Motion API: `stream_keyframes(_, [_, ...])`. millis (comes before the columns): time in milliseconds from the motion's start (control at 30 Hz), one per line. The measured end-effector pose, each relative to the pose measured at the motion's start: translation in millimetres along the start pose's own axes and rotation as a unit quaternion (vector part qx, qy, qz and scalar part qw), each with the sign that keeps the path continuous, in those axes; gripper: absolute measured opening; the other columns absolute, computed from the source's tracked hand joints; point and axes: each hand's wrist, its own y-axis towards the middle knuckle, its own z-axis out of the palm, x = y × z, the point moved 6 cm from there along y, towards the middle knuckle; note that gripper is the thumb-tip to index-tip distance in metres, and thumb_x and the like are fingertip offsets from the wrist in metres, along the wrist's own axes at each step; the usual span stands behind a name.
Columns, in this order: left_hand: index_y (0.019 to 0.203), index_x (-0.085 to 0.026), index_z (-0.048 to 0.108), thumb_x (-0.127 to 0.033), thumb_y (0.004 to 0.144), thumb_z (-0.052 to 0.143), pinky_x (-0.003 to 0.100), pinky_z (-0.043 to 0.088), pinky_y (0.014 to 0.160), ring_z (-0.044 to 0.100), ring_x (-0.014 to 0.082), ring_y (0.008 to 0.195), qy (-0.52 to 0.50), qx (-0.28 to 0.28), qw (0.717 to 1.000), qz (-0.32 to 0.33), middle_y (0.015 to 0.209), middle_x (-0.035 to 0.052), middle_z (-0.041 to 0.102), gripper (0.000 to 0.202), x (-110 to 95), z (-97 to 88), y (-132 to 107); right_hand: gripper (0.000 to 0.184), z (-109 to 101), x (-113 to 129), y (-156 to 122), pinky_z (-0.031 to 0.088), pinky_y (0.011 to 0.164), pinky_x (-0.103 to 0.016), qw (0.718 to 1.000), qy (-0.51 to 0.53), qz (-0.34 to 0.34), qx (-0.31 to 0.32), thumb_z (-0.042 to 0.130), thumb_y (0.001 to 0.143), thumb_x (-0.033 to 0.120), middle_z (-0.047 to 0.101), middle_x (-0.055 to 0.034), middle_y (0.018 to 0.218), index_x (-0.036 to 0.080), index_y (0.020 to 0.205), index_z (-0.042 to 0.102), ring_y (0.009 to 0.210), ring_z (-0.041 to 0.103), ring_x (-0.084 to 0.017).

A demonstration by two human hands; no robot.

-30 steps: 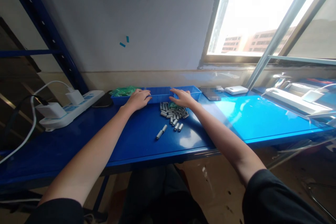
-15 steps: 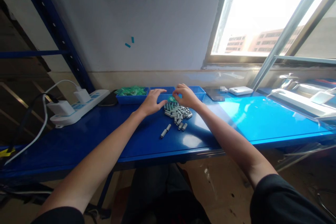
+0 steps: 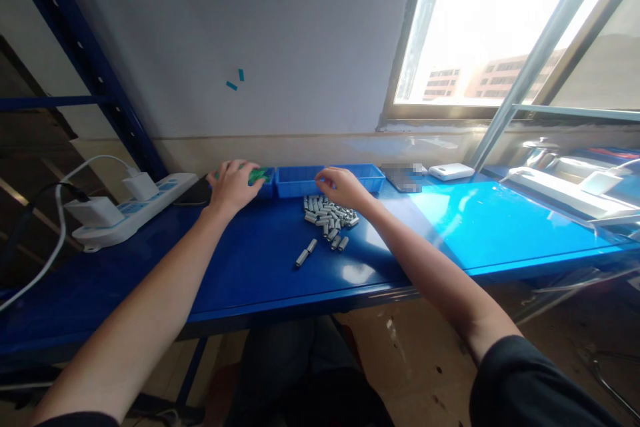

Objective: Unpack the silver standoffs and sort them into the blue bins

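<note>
My left hand point(image 3: 233, 185) reaches over the left blue tray point(image 3: 267, 185), its fingers curled round green pieces point(image 3: 257, 175) lying in it. My right hand point(image 3: 339, 185) hovers at the far edge of a pile of several small grey metal cylinders point(image 3: 327, 213) on the blue workbench point(image 3: 260, 267); its fingers are pinched together, and what they hold is too small to make out. A few cylinders point(image 3: 306, 252) lie apart, nearer to me. Behind the pile stands another blue tray point(image 3: 325, 179).
A white power strip point(image 3: 130, 210) with plugged-in chargers and cables sits at the left. A dark flat object point(image 3: 193, 195) lies beside the left tray. A white box point(image 3: 450, 171) and a phone-like item point(image 3: 403, 177) rest near the window. A blue rack post point(image 3: 95, 73) rises at the left.
My left hand has moved left from the middle tray's front to the green pieces in the left tray. My right hand has shifted slightly left above the cylinder pile.
</note>
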Motion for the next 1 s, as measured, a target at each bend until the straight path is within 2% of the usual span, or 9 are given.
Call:
stream_keyframes(100, [0.101,-0.023,0.066,-0.031,0.087,0.051,0.046,0.040,0.100,0.052,0.0283,0.112,-0.071,0.034,0.995,0.053,0.113,0.0081,0.063,0.022,-23,18.3,-8,0.021,19,0,-3,0.042,0.076,-0.024,0.996,-0.020,0.007,0.083,0.052,0.088,0.025,0.067,-0.0035,0.091,0.020,0.098,0.069,0.081,0.061,-0.017])
stream_keyframes(167, [0.099,-0.022,0.066,-0.028,0.085,0.048,0.037,0.046,0.093,0.058,0.0228,0.100,-0.166,0.109,0.974,0.108,0.103,0.0062,0.066,0.023,-48,26.4,-14,0.020,24,4,-4,0.042,0.075,-0.024,0.995,-0.019,0.003,0.095,0.051,0.087,0.024,0.067,-0.0037,0.093,0.021,0.096,0.069,0.083,0.061,-0.017])
stream_keyframes(267, [0.097,-0.021,0.066,-0.032,0.076,0.058,0.029,0.050,0.076,0.062,0.0196,0.083,-0.260,0.306,0.895,0.194,0.092,0.0033,0.068,0.025,-86,36.2,-32,0.022,21,7,-4,0.042,0.075,-0.024,0.998,-0.018,0.007,0.066,0.047,0.088,0.022,0.067,-0.0040,0.092,0.020,0.093,0.068,0.084,0.061,-0.017])
stream_keyframes(333, [0.095,-0.021,0.067,-0.033,0.074,0.061,0.028,0.048,0.072,0.062,0.0197,0.082,-0.270,0.369,0.858,0.232,0.091,0.0033,0.068,0.025,-99,36.4,-44,0.023,18,6,-4,0.042,0.074,-0.024,0.999,-0.017,0.011,0.047,0.045,0.089,0.022,0.067,-0.0042,0.091,0.019,0.091,0.068,0.082,0.061,-0.016])
stream_keyframes(567, [0.082,-0.020,0.065,-0.031,0.077,0.059,0.029,0.045,0.074,0.063,0.0202,0.081,-0.278,0.366,0.860,0.223,0.086,0.0033,0.069,0.014,-97,41.3,-47,0.017,21,13,-7,0.041,0.069,-0.022,0.997,0.026,-0.022,0.076,0.050,0.085,0.018,0.067,-0.0026,0.085,0.018,0.087,0.067,0.078,0.060,-0.015])
stream_keyframes(667, [0.083,-0.019,0.065,-0.036,0.077,0.061,0.029,0.046,0.072,0.063,0.0203,0.078,-0.297,0.374,0.856,0.198,0.082,0.0025,0.069,0.019,-92,44.2,-45,0.016,22,22,-9,0.042,0.070,-0.021,0.993,0.050,-0.051,0.090,0.051,0.084,0.015,0.067,-0.0026,0.085,0.016,0.089,0.066,0.078,0.060,-0.014])
stream_keyframes(767, [0.082,-0.018,0.064,-0.043,0.074,0.065,0.028,0.045,0.068,0.062,0.0199,0.075,-0.322,0.369,0.856,0.164,0.079,0.0022,0.068,0.027,-85,47.5,-43,0.014,25,28,-10,0.042,0.070,-0.022,0.990,0.066,-0.078,0.100,0.059,0.082,0.022,0.066,-0.0028,0.085,0.016,0.094,0.064,0.078,0.059,-0.014])
stream_keyframes(900, [0.080,-0.017,0.056,-0.047,0.074,0.065,0.027,0.045,0.065,0.059,0.0161,0.069,-0.420,0.301,0.853,0.073,0.072,0.0009,0.063,0.032,-68,47.7,-31,0.027,27,28,-10,0.044,0.074,-0.023,0.992,0.074,-0.093,0.045,0.064,0.079,0.022,0.066,-0.0036,0.089,0.015,0.105,0.062,0.082,0.060,-0.015])
stream_keyframes(1000, [0.084,-0.018,0.051,-0.051,0.073,0.068,0.026,0.044,0.064,0.058,0.0140,0.066,-0.497,0.254,0.829,0.004,0.067,-0.0017,0.059,0.038,-59,44.0,-25,0.018,24,30,-10,0.045,0.075,-0.023,0.992,0.082,-0.093,-0.012,0.058,0.084,0.020,0.066,-0.0034,0.089,0.017,0.101,0.063,0.080,0.061,-0.014])
